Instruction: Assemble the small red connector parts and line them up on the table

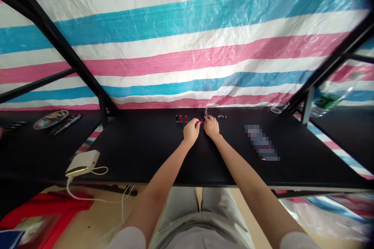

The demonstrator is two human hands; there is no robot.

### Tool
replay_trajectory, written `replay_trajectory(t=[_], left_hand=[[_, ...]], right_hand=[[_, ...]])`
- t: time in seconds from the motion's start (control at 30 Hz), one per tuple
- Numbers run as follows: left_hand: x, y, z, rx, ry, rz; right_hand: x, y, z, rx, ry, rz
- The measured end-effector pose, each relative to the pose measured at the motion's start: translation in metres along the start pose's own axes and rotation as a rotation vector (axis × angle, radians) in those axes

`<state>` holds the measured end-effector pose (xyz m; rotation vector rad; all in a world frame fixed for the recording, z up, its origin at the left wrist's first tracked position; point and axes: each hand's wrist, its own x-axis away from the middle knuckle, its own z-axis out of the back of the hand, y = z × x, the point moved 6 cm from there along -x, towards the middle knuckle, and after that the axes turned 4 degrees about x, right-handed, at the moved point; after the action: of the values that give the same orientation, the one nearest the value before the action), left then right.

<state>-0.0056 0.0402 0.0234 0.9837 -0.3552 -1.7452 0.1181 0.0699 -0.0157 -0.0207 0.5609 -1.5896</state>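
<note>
Grip: left hand on red piece | right hand beside it (black tabletop)

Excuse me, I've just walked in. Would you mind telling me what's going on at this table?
A person is working with both bare hands at a black table. The left hand seems to hold a small red piece close to the right hand, which is just below a small dark upright piece. Three small red and dark pieces stand in a row to the left, and small metallic bits lie to the right.
</note>
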Motion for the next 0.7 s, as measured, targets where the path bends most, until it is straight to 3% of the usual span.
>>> replay_trajectory(t=[0.17, 0.3, 0.43, 0.7], left_hand=[[0.024, -0.028, 0.021, 0.294, 0.212, 0.152], [0.035, -0.041, 0.030, 0.472, 0.290, 0.248], [0.036, -0.045, 0.035, 0.536, 0.325, 0.277], [0.038, -0.040, 0.037, 0.598, 0.341, 0.269]], right_hand=[[0.025, -0.014, 0.016, -0.147, 0.127, 0.015], [0.046, -0.017, 0.030, -0.345, 0.240, 0.017], [0.054, -0.023, 0.035, -0.476, 0.233, 0.135], [0.057, -0.032, 0.031, -0.385, 0.134, 0.231]])
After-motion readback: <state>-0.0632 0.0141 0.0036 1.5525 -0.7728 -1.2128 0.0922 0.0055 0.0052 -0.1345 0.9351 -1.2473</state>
